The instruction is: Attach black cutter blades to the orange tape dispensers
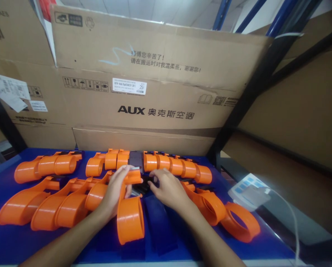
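Observation:
My left hand is wrapped round the handle of an orange plastic part, whose wide ring hangs toward me over the blue table. Just right of it, my right hand has its fingers bent down at a small pile of black pieces; whether it grips one is too small to tell. Behind the hands lies a dark flat rectangular object. Dark blue flat sheets lie on the table below my right hand.
More orange ringed parts stand in rows on the blue table at left, behind and at right. A white device with a cable is at the right edge. Cardboard walls the back.

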{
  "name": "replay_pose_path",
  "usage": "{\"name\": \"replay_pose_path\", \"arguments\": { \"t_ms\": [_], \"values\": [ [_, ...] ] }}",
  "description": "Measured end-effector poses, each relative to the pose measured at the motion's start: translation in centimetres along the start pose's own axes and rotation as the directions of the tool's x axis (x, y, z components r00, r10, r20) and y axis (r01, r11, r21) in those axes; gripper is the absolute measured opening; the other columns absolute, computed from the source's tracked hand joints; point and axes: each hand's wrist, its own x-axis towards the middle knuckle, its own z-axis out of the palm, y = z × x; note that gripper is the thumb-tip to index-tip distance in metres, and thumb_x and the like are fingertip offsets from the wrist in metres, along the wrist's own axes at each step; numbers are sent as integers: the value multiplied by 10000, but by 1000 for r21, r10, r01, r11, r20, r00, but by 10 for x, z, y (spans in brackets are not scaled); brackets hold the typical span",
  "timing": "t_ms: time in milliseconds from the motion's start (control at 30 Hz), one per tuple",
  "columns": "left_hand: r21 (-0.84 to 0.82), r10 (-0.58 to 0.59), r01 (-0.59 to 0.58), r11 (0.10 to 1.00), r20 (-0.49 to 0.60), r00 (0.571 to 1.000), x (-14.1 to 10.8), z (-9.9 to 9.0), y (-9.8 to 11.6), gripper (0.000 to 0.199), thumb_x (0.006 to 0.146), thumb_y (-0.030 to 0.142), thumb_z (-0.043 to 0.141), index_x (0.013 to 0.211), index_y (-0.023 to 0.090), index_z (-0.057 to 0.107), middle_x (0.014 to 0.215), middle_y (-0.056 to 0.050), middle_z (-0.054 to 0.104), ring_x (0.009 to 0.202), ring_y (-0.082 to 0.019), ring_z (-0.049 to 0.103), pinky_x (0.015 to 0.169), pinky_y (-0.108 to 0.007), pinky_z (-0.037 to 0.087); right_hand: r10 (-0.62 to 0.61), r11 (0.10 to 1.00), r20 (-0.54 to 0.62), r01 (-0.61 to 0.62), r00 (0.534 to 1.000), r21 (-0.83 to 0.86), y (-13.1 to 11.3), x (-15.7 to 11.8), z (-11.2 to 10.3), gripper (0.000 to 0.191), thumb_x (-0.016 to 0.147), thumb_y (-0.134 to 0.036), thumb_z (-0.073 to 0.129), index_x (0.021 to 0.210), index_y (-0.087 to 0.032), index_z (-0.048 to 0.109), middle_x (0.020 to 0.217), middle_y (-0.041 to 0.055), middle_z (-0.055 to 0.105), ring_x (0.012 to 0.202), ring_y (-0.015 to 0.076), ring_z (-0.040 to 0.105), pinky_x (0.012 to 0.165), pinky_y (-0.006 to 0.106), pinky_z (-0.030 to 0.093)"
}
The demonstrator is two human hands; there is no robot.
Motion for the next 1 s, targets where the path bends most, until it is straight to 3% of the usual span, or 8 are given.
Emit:
{"name": "replay_pose_path", "arguments": {
  "t_ms": [133,300,433,600,767,1000],
  "values": [
    [70,53,-52,996,-8,999,-6,5,1,499,830,595,650,1078,163,643,654,-23,697,295,-52,376,322,-203,227,-15,999,-37,16,999,28,2,-1,1,112,854,-235,684,966,-241,682,858,48,694,769,218,639,643,298,428],
    [97,44,-45,994,10,999,-10,8,2,470,839,583,644,1078,179,637,670,0,679,306,-49,381,326,-203,215,7,997,-61,-2,998,80,2,0,-4,79,876,-237,665,949,-245,695,822,35,706,798,226,663,680,307,458],
    [164,36,-41,986,37,999,-11,8,4,454,855,576,623,1094,190,624,674,17,659,311,-54,398,333,-204,239,-62,943,-97,90,993,319,-4,2,-9,146,971,-292,561,982,-221,689,929,50,731,861,212,678,782,324,505],
    [261,34,-62,963,110,993,-12,7,0,466,878,583,599,1164,216,584,569,81,535,303,-65,386,335,-197,224,-106,809,-100,144,989,569,-15,0,-6,222,1003,-339,533,1093,-197,678,911,33,714,763,164,634,693,268,497],
    [280,45,-90,956,161,986,-14,6,-4,464,882,557,602,1207,230,553,625,64,576,314,-63,389,337,-193,234,-69,786,-88,108,994,609,-18,-1,3,224,974,-374,582,967,-185,702,719,-11,626,581,118,489,529,223,391],
    [232,63,-94,968,139,988,-13,10,0,425,853,511,631,1160,224,573,538,98,493,300,-64,363,334,-185,216,-37,784,-156,125,987,608,-14,2,9,209,952,-384,613,952,-203,717,772,16,653,660,155,562,592,250,458]
  ]
}}
